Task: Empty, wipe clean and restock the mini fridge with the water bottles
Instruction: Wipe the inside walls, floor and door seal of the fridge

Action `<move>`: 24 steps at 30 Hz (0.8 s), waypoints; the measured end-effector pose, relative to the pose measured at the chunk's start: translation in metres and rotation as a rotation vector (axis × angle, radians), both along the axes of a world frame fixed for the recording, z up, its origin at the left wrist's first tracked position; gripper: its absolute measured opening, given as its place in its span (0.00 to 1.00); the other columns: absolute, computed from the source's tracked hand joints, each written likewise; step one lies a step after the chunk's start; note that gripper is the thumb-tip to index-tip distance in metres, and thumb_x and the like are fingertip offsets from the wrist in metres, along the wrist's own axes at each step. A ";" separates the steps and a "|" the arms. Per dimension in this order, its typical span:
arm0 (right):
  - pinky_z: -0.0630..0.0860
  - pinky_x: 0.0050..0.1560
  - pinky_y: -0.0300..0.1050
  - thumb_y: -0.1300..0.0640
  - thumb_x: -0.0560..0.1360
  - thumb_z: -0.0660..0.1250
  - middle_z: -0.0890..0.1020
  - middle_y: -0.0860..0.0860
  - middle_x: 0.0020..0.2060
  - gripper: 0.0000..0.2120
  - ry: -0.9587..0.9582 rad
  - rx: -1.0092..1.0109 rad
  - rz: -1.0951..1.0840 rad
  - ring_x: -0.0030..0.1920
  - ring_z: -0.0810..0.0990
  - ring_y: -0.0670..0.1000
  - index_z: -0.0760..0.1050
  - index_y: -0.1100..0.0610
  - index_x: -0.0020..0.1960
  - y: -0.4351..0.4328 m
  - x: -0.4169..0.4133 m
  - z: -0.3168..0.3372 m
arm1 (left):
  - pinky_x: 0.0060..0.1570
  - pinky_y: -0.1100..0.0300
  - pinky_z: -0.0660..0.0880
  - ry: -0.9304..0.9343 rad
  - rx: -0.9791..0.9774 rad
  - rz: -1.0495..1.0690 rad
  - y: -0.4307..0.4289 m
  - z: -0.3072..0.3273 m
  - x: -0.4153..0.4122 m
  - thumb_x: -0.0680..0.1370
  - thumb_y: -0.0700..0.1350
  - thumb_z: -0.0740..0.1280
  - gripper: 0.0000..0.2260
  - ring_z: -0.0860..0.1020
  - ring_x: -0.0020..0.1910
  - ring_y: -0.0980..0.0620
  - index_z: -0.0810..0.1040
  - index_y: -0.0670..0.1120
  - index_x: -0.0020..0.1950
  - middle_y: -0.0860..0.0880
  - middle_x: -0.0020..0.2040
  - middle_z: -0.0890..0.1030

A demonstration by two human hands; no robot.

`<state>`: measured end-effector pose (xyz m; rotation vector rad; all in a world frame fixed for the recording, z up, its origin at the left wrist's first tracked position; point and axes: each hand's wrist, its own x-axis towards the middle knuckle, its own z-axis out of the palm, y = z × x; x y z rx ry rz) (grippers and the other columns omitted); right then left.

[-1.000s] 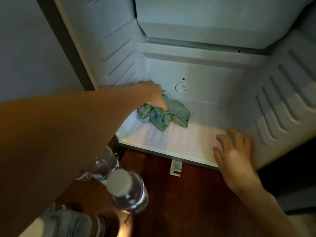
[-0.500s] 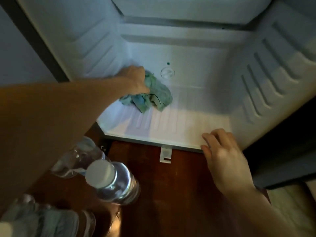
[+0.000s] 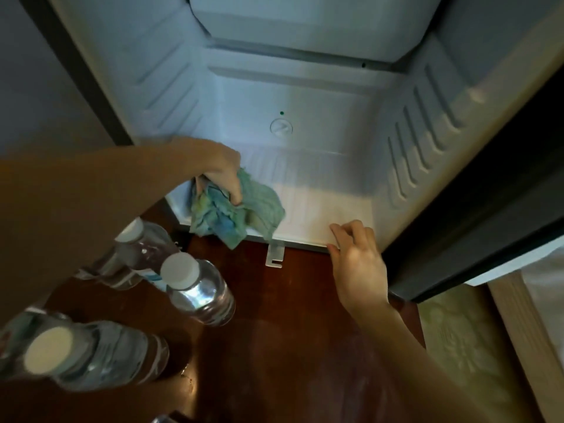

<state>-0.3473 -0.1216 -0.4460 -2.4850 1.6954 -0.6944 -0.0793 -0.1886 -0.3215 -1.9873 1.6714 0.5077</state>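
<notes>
Left hand (image 3: 224, 175) gripping cloth (image 3: 238, 213), fridge (image 3: 320, 206) front

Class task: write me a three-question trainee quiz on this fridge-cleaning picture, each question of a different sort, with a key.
1. True or false: the fridge is already restocked.
2. The left hand grips: A a sponge; B a green cloth; C a brush.
3. Where do the water bottles stand?
Key: 1 false; 2 B; 3 on the dark wooden surface in front of the fridge.
</notes>
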 end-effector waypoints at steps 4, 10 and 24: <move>0.82 0.47 0.55 0.63 0.76 0.69 0.75 0.54 0.57 0.13 -0.140 0.142 -0.051 0.57 0.77 0.56 0.79 0.59 0.61 -0.002 0.001 0.005 | 0.36 0.58 0.71 0.026 -0.070 -0.197 0.011 -0.003 -0.026 0.64 0.57 0.78 0.30 0.73 0.45 0.48 0.63 0.50 0.55 0.46 0.52 0.68; 0.76 0.59 0.52 0.68 0.73 0.61 0.73 0.58 0.64 0.23 -0.297 0.197 -0.110 0.66 0.73 0.60 0.69 0.64 0.68 0.011 -0.007 0.015 | 0.51 0.57 0.74 0.554 -0.368 -0.429 -0.004 -0.035 -0.123 0.67 0.49 0.77 0.27 0.76 0.54 0.47 0.71 0.49 0.63 0.48 0.56 0.72; 0.76 0.65 0.55 0.65 0.71 0.69 0.75 0.60 0.66 0.24 0.017 0.161 -0.100 0.67 0.74 0.59 0.75 0.61 0.67 0.005 0.012 0.006 | 0.58 0.49 0.75 0.348 -0.524 -0.576 -0.108 -0.040 -0.126 0.75 0.45 0.66 0.25 0.76 0.62 0.42 0.69 0.56 0.71 0.48 0.67 0.76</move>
